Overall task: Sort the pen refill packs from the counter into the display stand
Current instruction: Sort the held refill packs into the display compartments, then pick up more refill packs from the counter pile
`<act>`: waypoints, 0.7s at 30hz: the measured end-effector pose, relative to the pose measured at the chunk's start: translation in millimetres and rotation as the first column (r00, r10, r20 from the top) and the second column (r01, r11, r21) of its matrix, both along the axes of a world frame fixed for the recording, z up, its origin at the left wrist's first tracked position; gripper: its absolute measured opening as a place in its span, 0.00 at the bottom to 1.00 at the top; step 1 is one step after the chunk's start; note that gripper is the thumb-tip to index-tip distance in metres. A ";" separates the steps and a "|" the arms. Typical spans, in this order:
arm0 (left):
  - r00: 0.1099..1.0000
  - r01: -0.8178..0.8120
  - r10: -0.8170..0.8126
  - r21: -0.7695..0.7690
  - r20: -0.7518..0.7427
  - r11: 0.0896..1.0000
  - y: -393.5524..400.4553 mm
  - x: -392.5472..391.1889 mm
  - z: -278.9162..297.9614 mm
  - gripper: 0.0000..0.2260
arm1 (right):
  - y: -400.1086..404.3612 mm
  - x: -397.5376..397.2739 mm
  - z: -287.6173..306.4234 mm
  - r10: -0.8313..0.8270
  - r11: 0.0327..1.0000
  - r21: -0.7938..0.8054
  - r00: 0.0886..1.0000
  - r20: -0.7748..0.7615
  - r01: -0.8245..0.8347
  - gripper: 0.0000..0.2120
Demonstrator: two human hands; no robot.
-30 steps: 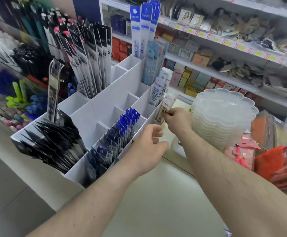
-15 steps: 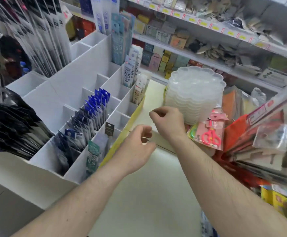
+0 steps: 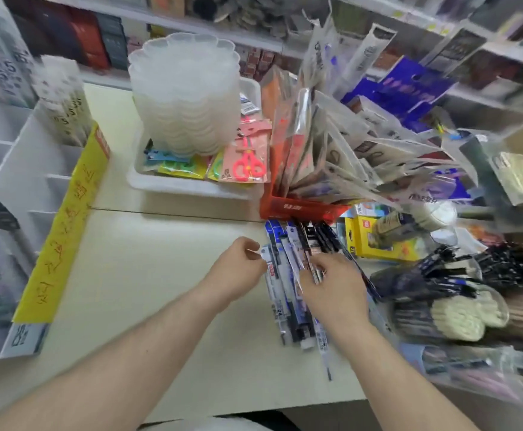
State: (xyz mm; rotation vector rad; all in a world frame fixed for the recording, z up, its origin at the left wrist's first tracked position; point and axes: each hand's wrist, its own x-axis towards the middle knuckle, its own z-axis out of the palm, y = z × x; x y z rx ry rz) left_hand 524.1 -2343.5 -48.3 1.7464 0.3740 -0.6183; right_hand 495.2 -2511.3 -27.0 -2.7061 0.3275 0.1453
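Display stand (image 3: 20, 169) cropped left, blurred.

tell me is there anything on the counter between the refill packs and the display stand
Nothing visible. Both hands, left hand and right hand, are at the refill packs; bare counter runs from there to the display stand.

A stationery shop: stocked shelves (image 3: 440, 32), a pen display stand (image 3: 30, 181), packaged scissors (image 3: 249, 163) on the counter (image 3: 160, 275).

Two hands (image 3: 238, 269), one display stand (image 3: 20, 181)
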 end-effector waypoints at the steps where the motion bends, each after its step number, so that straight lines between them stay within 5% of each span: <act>1: 0.999 0.002 -0.002 -0.006 -0.049 1.000 -5.5 0.5 -3.6 0.14 | -5.8 -3.9 1.2 -0.028 0.999 -0.041 0.999 0.021 0.029 0.17; 7: 0.965 -0.062 0.049 -0.045 -0.259 0.997 -24.2 0.7 -9.1 0.10 | -37.4 4.0 -6.1 -0.210 0.969 -0.184 0.945 -0.252 0.166 0.59; 9: 0.952 -0.084 0.054 -0.088 -0.301 0.993 -30.9 -1.5 -8.6 0.14 | -44.0 9.3 -16.5 -0.235 0.967 -0.172 0.913 -0.332 0.187 0.66; 12: 0.933 -0.132 0.070 -0.157 -0.352 0.979 -38.7 -3.7 -9.2 0.23 | -45.1 13.1 -30.3 -0.243 0.968 -0.160 0.888 -0.391 0.195 0.69; 21: 0.936 -0.168 0.087 -0.214 -0.340 0.962 -33.1 -6.6 -11.6 0.16 | -29.4 17.9 -32.1 -0.190 0.980 -0.142 0.887 -0.420 0.142 0.64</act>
